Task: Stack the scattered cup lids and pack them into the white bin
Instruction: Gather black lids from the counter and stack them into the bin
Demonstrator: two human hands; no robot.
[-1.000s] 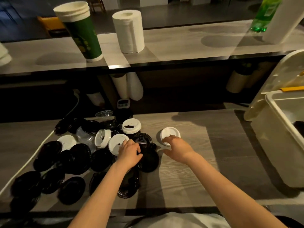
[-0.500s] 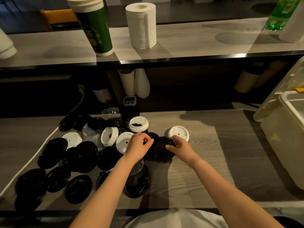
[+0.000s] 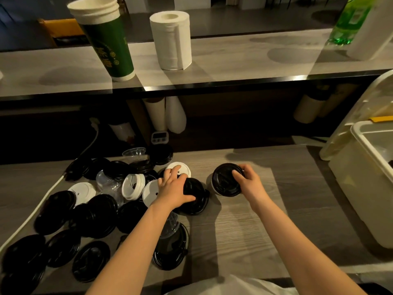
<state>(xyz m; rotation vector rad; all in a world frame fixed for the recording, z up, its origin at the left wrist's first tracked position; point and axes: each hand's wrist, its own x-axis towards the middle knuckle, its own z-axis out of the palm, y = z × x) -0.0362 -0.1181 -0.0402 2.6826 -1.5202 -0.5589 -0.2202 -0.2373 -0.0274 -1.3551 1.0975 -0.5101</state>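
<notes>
Several black, white and clear cup lids (image 3: 93,211) lie scattered over the left half of the wooden counter (image 3: 244,231). My right hand (image 3: 247,182) grips a black lid (image 3: 223,179) set over a white lid, right of the pile. My left hand (image 3: 173,186) grips another black lid (image 3: 194,193) at the pile's right edge, with its fingers reaching over a white lid (image 3: 180,168). The white bin (image 3: 361,177) stands at the right edge of the counter, its inside mostly out of view.
A raised shelf (image 3: 234,60) behind the counter carries a stack of green paper cups (image 3: 108,39), a paper towel roll (image 3: 171,39) and a green bottle (image 3: 350,20). A white cable (image 3: 32,211) runs along the pile's left side. A small timer (image 3: 160,137) sits behind the lids.
My right hand carried a black lid to the right and set it over the white lid. My left hand took hold of another black lid at the pile's edge.
</notes>
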